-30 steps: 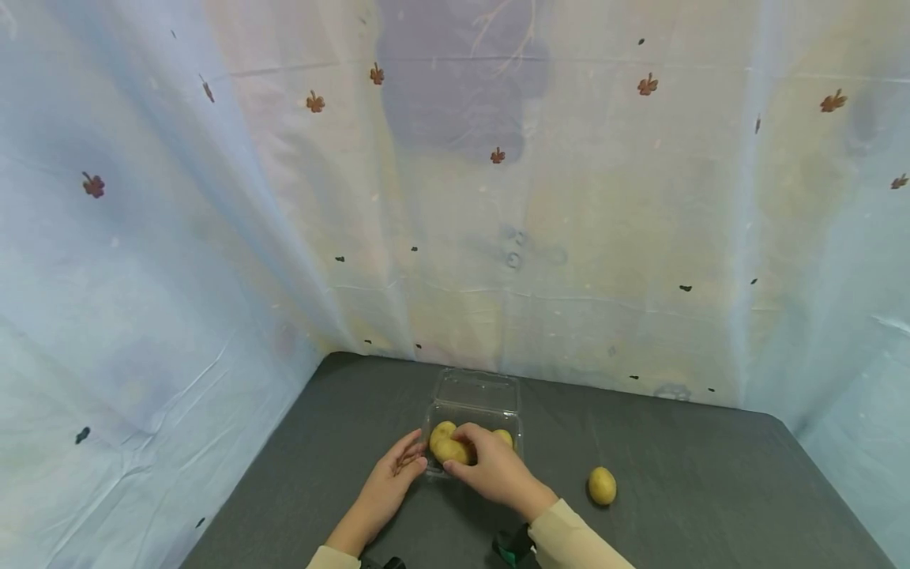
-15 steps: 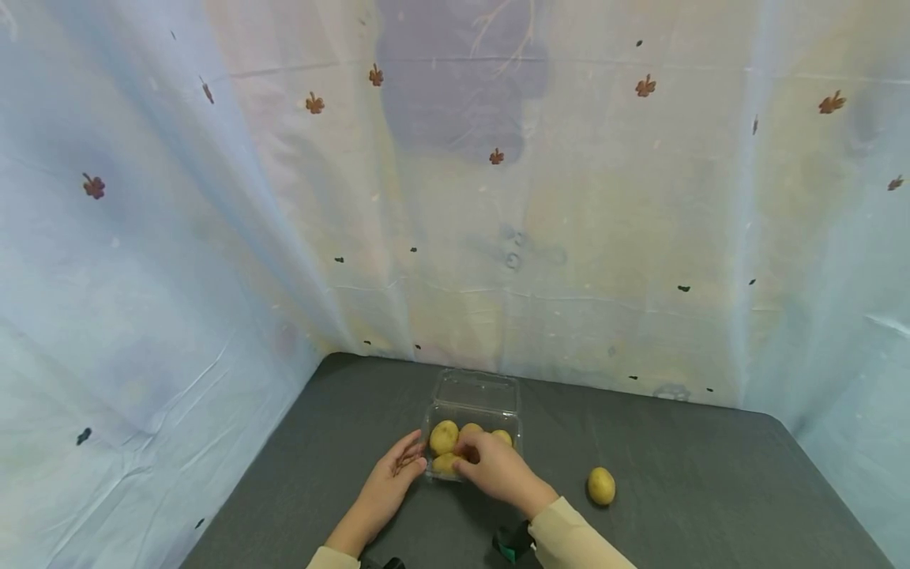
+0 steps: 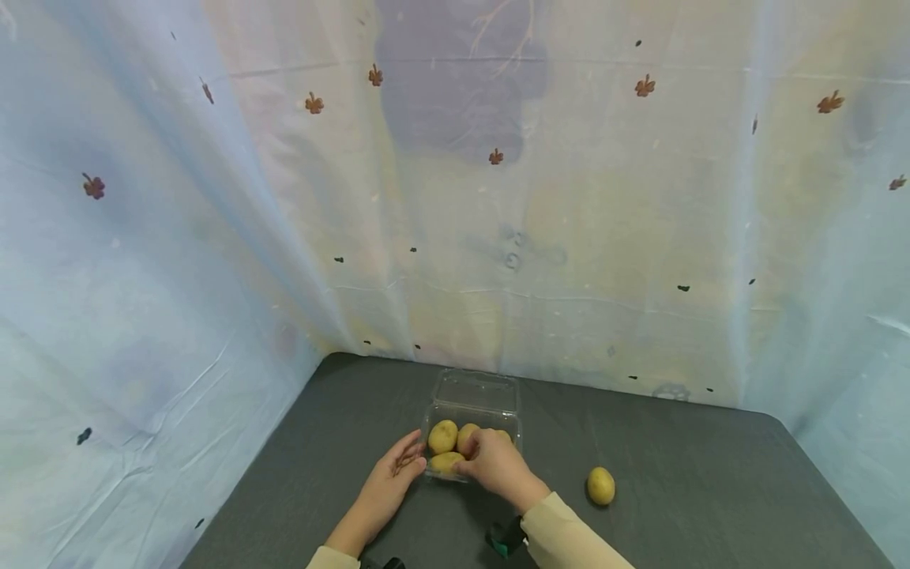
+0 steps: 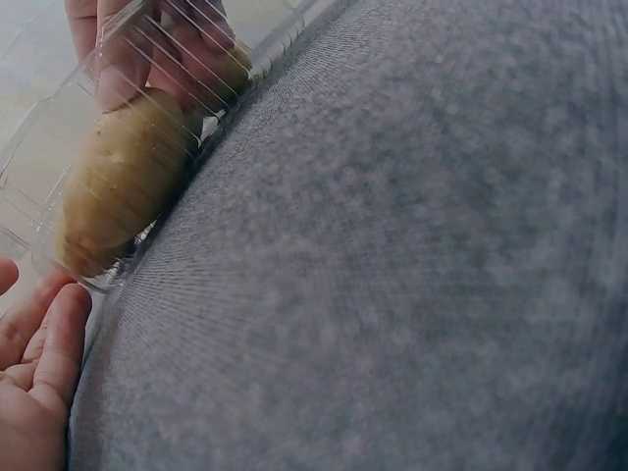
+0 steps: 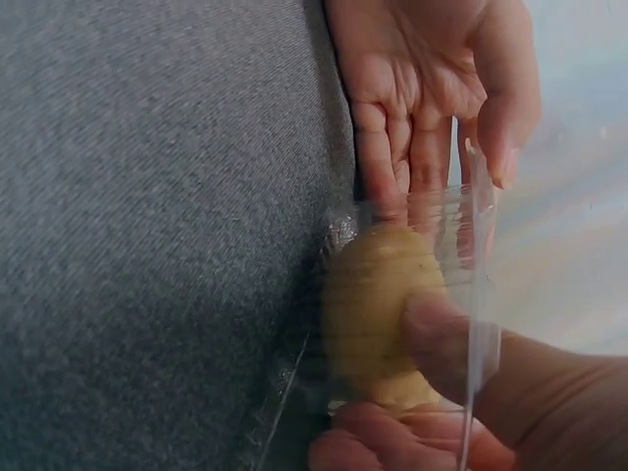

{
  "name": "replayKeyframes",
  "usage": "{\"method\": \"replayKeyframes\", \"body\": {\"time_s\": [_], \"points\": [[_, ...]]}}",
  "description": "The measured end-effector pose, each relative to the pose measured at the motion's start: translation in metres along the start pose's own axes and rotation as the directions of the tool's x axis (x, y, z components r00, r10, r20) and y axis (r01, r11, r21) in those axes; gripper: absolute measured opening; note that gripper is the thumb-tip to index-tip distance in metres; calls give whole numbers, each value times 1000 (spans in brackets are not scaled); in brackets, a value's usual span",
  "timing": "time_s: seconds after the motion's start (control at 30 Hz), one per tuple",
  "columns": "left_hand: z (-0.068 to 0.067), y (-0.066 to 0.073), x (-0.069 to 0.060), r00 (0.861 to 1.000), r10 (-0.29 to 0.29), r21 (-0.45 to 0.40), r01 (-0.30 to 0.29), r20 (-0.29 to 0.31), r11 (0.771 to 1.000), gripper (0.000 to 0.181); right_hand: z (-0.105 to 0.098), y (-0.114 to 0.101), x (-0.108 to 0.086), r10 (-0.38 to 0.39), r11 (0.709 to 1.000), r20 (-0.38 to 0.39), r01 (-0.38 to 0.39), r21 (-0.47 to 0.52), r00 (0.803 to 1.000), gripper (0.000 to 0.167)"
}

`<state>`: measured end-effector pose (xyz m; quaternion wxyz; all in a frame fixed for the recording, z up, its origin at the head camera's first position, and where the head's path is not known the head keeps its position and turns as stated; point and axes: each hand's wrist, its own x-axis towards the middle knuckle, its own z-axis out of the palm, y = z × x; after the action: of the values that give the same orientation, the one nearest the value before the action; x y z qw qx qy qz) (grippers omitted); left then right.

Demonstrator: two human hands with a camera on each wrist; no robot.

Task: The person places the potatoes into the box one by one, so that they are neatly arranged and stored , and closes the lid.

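A clear plastic clamshell box (image 3: 474,411) stands on the dark table with its lid tipped back. Several yellow potatoes lie in it, among them one at the back left (image 3: 443,437) and one along the front wall (image 3: 446,463). My right hand (image 3: 499,466) reaches into the box; its thumb and fingers pinch the right end of the front potato (image 5: 378,314). Part of the potatoes behind is hidden by that hand. At the box's left end my left hand (image 3: 387,474) rests with relaxed fingers, the fingertips (image 4: 67,304) touching the plastic wall.
One more potato (image 3: 600,486) lies by itself on the table, right of the box. A pale patterned curtain (image 3: 569,197) hangs behind the table and along its sides.
My right hand has brought a potato down into the front of the box and shifted slightly right, uncovering the potatoes behind. My left hand has stayed at the box's left end.
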<state>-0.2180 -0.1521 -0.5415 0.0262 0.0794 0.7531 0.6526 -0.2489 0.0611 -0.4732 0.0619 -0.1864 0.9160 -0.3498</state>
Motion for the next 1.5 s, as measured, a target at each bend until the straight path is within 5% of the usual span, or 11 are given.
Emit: {"method": "replayKeyframes", "body": {"time_s": [0.37,0.77,1.0,1.5], "points": [[2,1,-2,1000,-9,0,9,-9,1000,59,-5,-1,-6,11,999,10,-11,34,1000,28],[2,17,-4,1000,-6,-4,6,19,1000,65,-43,25,-28,-37,999,-166,39,10,985,24],[0,10,-3,1000,-5,10,5,12,1000,63,-61,49,-45,44,999,-265,-44,7,963,27],[0,-3,0,1000,-14,22,14,9,1000,59,-89,101,-75,157,972,-270,-198,-128,950,50]]}}
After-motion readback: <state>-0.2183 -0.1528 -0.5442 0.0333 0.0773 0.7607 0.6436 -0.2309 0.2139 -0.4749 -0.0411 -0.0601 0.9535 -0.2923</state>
